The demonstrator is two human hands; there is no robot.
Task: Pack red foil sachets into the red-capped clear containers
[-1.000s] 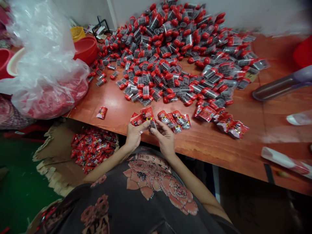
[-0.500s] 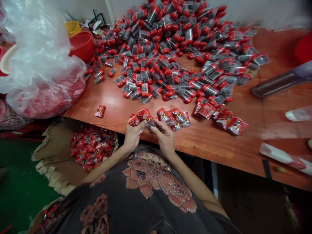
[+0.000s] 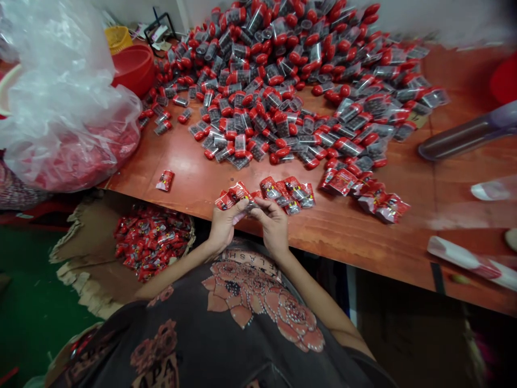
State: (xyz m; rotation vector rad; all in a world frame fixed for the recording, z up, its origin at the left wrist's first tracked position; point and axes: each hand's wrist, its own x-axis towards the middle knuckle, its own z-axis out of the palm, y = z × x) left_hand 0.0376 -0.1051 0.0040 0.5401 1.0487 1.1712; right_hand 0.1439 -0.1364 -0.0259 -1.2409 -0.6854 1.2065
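Observation:
My left hand (image 3: 223,223) and my right hand (image 3: 273,225) meet at the near edge of the brown table (image 3: 355,231). Both pinch a small clear tube (image 3: 251,204) partly covered by a red printed wrapper (image 3: 237,192). Left fingers also hold a second red wrapper (image 3: 223,200). Just beyond my right hand lies a short row of wrapped red packets (image 3: 287,192). Farther right sits another cluster of wrapped packets (image 3: 365,194). A big heap of clear tubes with red caps (image 3: 291,81) covers the far table.
A single wrapped packet (image 3: 165,180) lies alone at the left. A cardboard box (image 3: 76,253) below the table edge holds many wrapped packets (image 3: 149,242). A clear plastic bag (image 3: 68,102), red basins (image 3: 135,70) and a dark roll (image 3: 464,137) flank the table.
The red wrapper in my hands has tilted lower and flatter against the tube. My hands have drawn slightly closer together. The camera view shifted a little.

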